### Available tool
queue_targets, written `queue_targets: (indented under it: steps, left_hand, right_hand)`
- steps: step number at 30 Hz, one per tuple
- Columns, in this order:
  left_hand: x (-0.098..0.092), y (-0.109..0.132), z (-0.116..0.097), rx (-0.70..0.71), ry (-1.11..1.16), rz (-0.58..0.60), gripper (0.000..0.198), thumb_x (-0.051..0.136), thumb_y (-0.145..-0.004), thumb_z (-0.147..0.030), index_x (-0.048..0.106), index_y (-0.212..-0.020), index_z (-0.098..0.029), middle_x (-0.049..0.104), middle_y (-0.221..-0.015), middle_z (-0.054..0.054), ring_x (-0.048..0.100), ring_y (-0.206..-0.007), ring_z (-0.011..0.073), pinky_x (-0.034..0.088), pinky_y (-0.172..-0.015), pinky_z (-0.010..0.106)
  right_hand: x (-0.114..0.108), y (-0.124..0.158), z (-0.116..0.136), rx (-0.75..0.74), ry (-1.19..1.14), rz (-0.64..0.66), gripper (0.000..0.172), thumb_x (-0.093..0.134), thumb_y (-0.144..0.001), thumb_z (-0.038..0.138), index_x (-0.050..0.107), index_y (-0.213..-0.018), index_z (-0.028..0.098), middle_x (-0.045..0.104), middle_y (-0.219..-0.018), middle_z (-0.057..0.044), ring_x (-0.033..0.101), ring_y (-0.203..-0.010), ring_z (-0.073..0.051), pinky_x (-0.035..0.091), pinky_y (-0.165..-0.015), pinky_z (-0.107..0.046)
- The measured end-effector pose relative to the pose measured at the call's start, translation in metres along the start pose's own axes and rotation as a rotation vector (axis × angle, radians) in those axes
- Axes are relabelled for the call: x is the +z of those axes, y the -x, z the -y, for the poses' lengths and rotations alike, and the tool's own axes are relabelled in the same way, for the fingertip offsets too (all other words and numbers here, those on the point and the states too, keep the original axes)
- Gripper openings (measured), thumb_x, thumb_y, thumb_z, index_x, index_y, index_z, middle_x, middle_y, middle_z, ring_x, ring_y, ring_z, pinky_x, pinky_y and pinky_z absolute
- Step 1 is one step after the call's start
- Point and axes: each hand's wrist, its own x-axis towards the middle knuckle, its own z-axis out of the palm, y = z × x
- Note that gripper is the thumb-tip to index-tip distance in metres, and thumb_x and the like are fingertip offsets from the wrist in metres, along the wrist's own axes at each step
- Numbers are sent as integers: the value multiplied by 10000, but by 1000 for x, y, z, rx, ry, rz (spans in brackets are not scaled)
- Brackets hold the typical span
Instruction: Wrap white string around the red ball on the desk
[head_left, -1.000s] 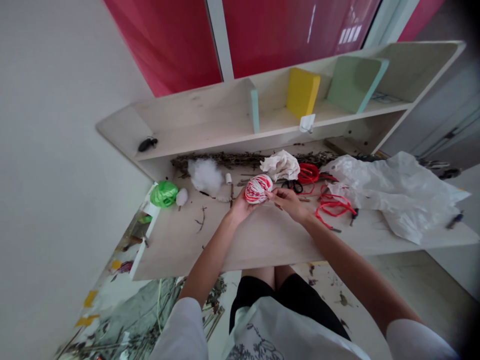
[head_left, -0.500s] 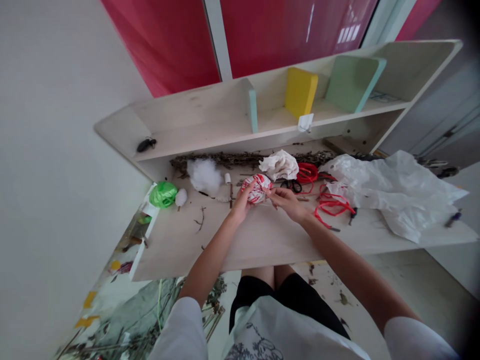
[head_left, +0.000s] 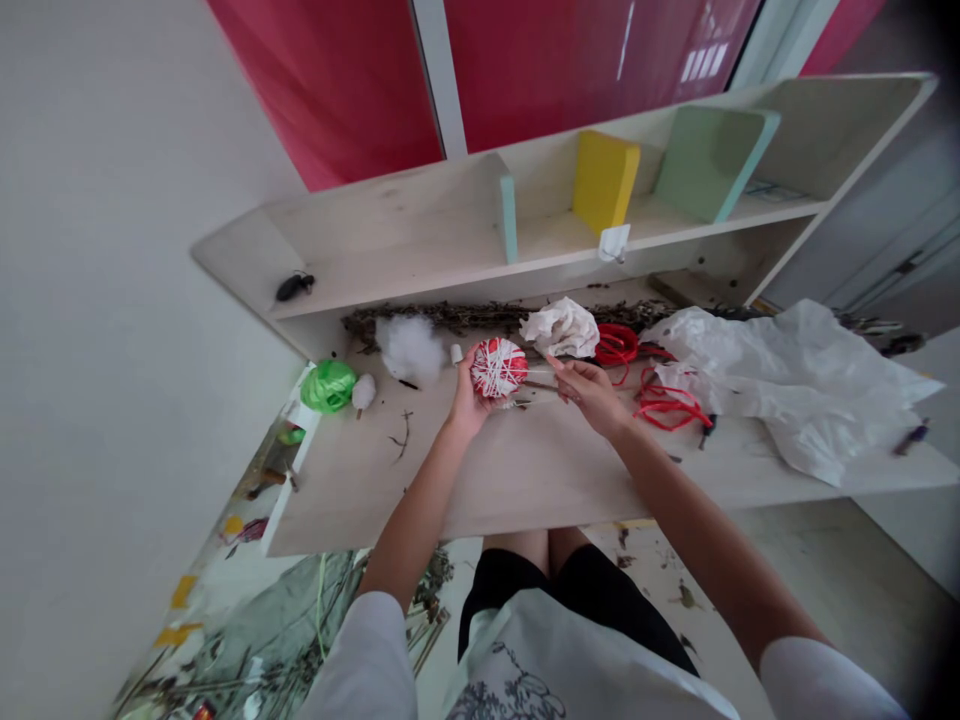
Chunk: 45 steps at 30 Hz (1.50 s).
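My left hand (head_left: 468, 406) is wrapped around the left side and underside of a red ball (head_left: 519, 382) wound with criss-crossing white string. Off to its right, my right hand (head_left: 592, 396) pinches thin white string (head_left: 543, 373) that runs taut from the ball. A thin brown stick lies behind the string, partly covered by my hand. Crumpled white paper (head_left: 561, 328) sits just beyond my right fingers, with a red cord bundle (head_left: 616, 345) beside it. Close to my left fingertips is a small white cylinder (head_left: 456, 354).
White fluff (head_left: 409, 348), a green ribbon roll (head_left: 328, 386) and a small white stick-mounted tuft (head_left: 364, 391) lie on the left. Dry twigs (head_left: 450, 318) line the desk's back. A clear plastic bag (head_left: 795, 380) spreads across the right. Above runs a shelf (head_left: 420, 277) with coloured dividers.
The ball has turned, showing more white string, and shifted slightly left. My right hand has moved from the ball toward the right, drawing string out. The scissors are now hidden behind it.
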Motion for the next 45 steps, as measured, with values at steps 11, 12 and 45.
queue_targets:
  steps: [11, 12, 45]
  left_hand:
    - [-4, -1, -3, -228, 93, 213, 683, 324, -923, -628, 487, -1403, -170, 742, -824, 98, 708, -655, 233, 533, -476, 274]
    - [-4, -1, -3, -250, 106, 227, 688, 306, -924, -632, 496, -1391, -163, 741, -810, 101, 707, -643, 234, 532, -464, 272]
    - [8, 14, 19, -191, -247, 307, 628, 389, -903, -663, 679, -1101, -143, 749, -890, 125, 723, -768, 206, 576, -673, 271]
  right_hand:
    - [3, -2, -3, 3, 134, -12, 569, 753, -556, 713, 504, -570, 201, 415, -516, 43, 339, -489, -79, 295, -470, -250]
    - [4, -2, -3, 1, 140, -14, 568, 753, -558, 712, 509, -574, 199, 422, -522, 41, 340, -492, -77, 297, -471, -249]
    - [7, -2, -10, -63, 160, -56, 577, 731, -613, 710, 476, -543, 198, 416, -494, 40, 343, -477, -78, 293, -466, -248]
